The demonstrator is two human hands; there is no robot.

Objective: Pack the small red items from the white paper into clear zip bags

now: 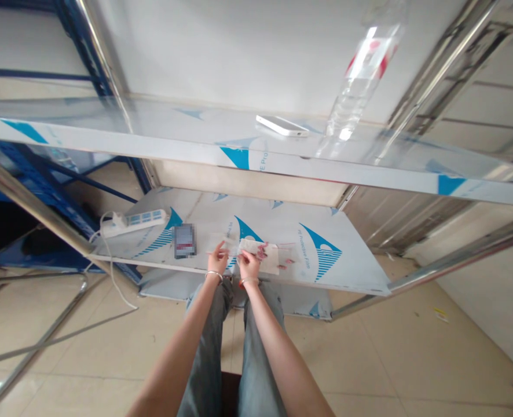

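My left hand [217,258] is at the front edge of the lower shelf, its fingers bent on a clear plastic sleeve [215,238] that is hard to see against the shiny surface. Just to its right, my right hand [249,265] has thumb and fingers pinched together at the left side of a pale card [270,263] printed with red and pink figures. Whether a smaller piece is also between those fingers is too small to tell. Clear film with more pink figures [288,263] shows at the card's right side.
A dark phone-like device [184,241], blurred out, lies left of my hands. Behind it is a white power strip [134,223] with its cord hanging down. The upper shelf [173,136] juts over, bearing a white phone [282,125] and a plastic bottle [354,92].
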